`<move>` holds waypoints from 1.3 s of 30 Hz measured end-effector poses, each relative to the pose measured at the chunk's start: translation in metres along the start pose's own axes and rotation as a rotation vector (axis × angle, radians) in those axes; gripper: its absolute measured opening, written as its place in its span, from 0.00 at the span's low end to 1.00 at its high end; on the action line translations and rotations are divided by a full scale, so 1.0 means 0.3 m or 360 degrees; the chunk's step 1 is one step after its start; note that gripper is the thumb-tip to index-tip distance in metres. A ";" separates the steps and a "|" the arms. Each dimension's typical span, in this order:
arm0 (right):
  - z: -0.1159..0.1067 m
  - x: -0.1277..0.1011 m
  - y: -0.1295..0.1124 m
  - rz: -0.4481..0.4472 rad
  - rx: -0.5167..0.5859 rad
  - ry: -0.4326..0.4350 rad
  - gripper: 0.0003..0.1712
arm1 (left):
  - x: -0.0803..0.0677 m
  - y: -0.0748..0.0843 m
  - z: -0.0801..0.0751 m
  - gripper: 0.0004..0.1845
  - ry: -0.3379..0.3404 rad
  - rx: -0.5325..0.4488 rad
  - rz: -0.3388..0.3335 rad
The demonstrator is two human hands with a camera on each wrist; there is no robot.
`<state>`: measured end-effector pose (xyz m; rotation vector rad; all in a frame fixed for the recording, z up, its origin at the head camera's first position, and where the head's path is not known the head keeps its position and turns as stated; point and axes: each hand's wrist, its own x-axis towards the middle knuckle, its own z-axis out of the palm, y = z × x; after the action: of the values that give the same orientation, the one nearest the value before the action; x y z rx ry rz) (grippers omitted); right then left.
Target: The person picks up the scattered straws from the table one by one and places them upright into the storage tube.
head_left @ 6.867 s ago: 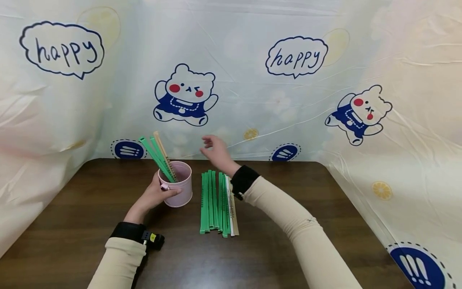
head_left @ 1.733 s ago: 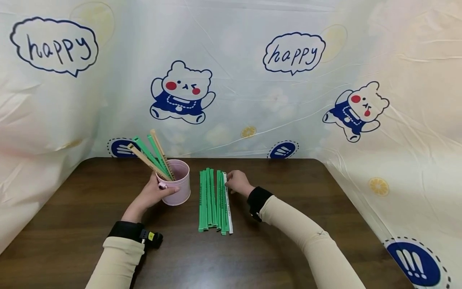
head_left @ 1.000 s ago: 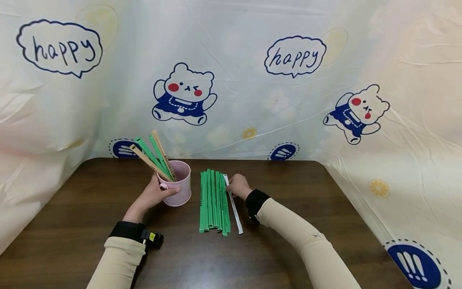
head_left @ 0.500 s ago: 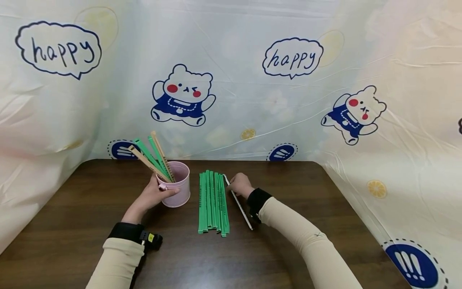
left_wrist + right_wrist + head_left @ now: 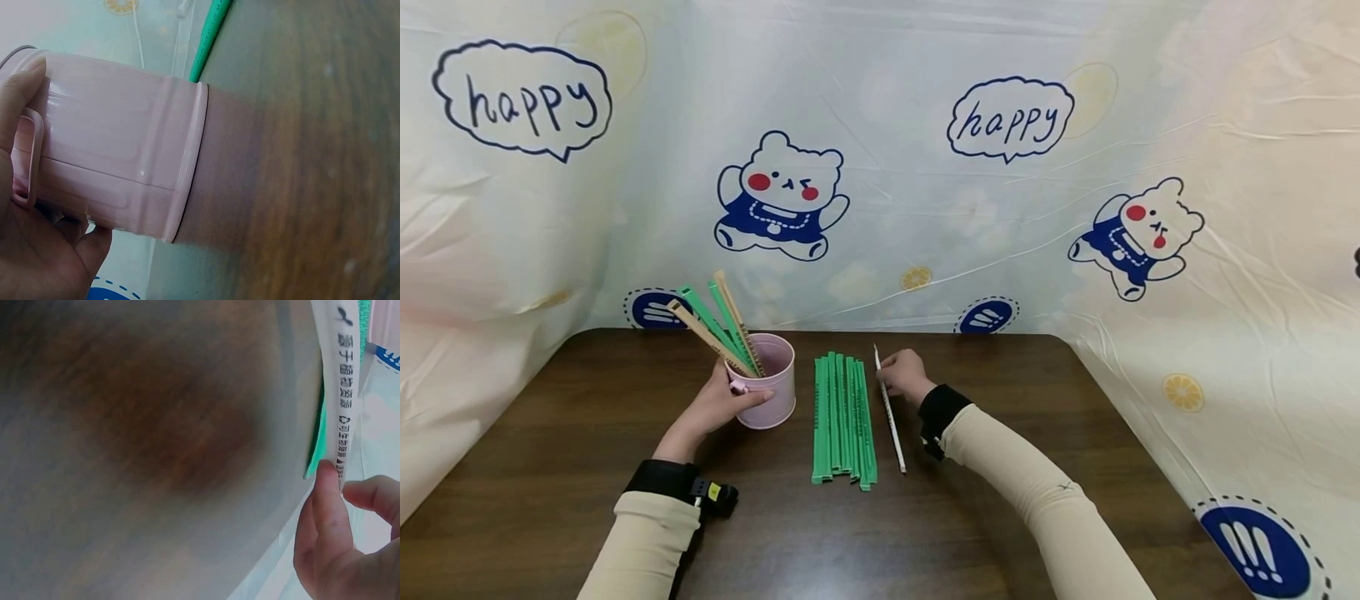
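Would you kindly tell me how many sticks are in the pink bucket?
4 show in the head view, left to right: a tan stick, a green stick, another green stick and another tan stick. Others may be hidden inside.

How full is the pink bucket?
Partly full: the bucket holds two green sticks and two tan sticks, leaning left, with bare inner wall beside them. Its bottom is hidden.

Brown wood-grain table (image 5: 512, 467) — on it, a pink bucket (image 5: 778, 402) and, just beside, green strips (image 5: 842, 421).
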<state>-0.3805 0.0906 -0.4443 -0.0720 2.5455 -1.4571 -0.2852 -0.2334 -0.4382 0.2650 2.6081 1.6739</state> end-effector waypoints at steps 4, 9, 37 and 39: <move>-0.010 -0.089 -0.093 -0.0013 0.0059 0.0102 0.20 | 0.002 0.002 -0.004 0.61 0.0008 0.0012 0.0004; -0.031 -0.086 -0.115 -0.0078 0.0124 0.0162 0.19 | 0.001 0.005 -0.006 0.61 0.0013 0.0010 -0.0014; -0.066 -0.095 -0.610 -0.1019 0.0318 0.0631 0.19 | -0.006 -0.010 -0.001 0.60 -0.0018 -0.0017 0.0026; -0.047 -0.102 -0.646 -0.1032 0.0361 0.0617 0.19 | -0.007 -0.006 0.000 0.59 -0.0023 -0.0014 0.0012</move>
<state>-0.3651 0.0081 -0.2663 -0.6999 2.7723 -2.1644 -0.2833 -0.2346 -0.4400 0.2855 2.5920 1.6789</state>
